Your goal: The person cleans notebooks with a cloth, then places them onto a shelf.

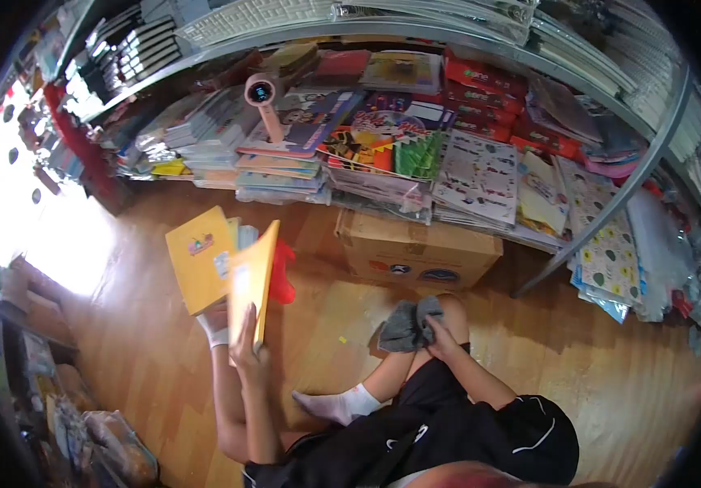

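My left hand (246,346) grips a yellow notebook (253,272) by its lower end and keeps it upright, tilted a little. Just left of it lies a second yellow notebook (194,264) with a small printed picture on its cover, near my outstretched foot. A red thing (283,275), partly hidden behind the held notebook, cannot be made out. My right hand (441,337) rests by my bent knee, its fingers closed on a crumpled grey cloth (401,325).
A cardboard box (417,248) stands under a low shelf stacked with books and plastic-wrapped packs. A pink handheld fan (265,106) stands on the stacks. A metal shelf leg (611,207) slants at the right. More goods (118,443) lie at lower left.
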The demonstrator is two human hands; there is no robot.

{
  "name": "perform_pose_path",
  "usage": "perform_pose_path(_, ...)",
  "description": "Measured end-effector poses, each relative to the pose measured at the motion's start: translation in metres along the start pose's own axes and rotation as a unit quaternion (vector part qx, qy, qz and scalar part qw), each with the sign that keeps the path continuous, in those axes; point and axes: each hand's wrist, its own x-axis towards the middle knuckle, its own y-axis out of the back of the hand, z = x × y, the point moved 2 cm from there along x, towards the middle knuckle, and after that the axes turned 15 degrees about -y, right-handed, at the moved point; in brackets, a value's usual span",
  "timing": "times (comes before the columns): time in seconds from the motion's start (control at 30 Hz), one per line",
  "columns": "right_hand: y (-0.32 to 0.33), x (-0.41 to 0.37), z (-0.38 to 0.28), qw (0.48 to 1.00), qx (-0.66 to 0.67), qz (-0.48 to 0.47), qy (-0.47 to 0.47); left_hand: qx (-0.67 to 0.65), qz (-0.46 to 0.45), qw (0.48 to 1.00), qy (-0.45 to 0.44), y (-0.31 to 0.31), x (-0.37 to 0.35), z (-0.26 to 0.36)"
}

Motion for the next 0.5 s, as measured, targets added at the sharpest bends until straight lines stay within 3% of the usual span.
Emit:
perform_pose_path(0.07, 0.018, 0.018, 0.0, 0.995, 0.087, -0.042, -0.029, -0.145, 0.18, 0.969, 0.091, -0.009, -0.024, 0.026)
perform_pose_path(0.1, 0.009, 0.012, -0.004, 0.993, 0.11, -0.027, -0.043, -0.123, 0.181, 0.97, 0.109, -0.008, -0.036, 0.037)
perform_pose_path(0.13, 0.019, 0.019, -0.002, 0.975, 0.175, -0.126, -0.049, -0.398, 0.271, 0.843, 0.239, -0.013, -0.048, 0.04)
perform_pose_path(0.17, 0.009, 0.011, -0.006, 0.972, 0.2, -0.099, -0.072, -0.627, 0.347, 0.613, 0.332, -0.023, -0.06, 0.046)
perform_pose_path(0.23, -0.001, 0.004, -0.012, 0.977, 0.197, -0.079, -0.032, -0.688, 0.334, 0.572, 0.296, -0.048, -0.086, 0.048)
perform_pose_path(0.27, -0.001, 0.003, -0.014, 0.979, 0.167, -0.114, -0.012, -0.708, 0.354, 0.547, 0.273, -0.057, -0.092, 0.057)
perform_pose_path(0.3, 0.0, 0.002, -0.013, 0.981, 0.16, -0.103, -0.031, -0.727, 0.371, 0.521, 0.248, -0.064, -0.097, 0.063)
perform_pose_path(0.37, 0.001, -0.006, -0.019, 0.976, 0.158, -0.14, 0.055, -0.715, 0.381, 0.515, 0.28, -0.074, -0.113, 0.062)
perform_pose_path(0.4, -0.004, -0.016, -0.02, 0.979, 0.152, -0.128, 0.044, -0.703, 0.37, 0.545, 0.27, -0.074, -0.112, 0.068)
perform_pose_path(0.5, -0.016, -0.04, -0.016, 0.979, 0.13, -0.145, 0.057, -0.679, 0.354, 0.568, 0.302, -0.076, -0.123, 0.072)
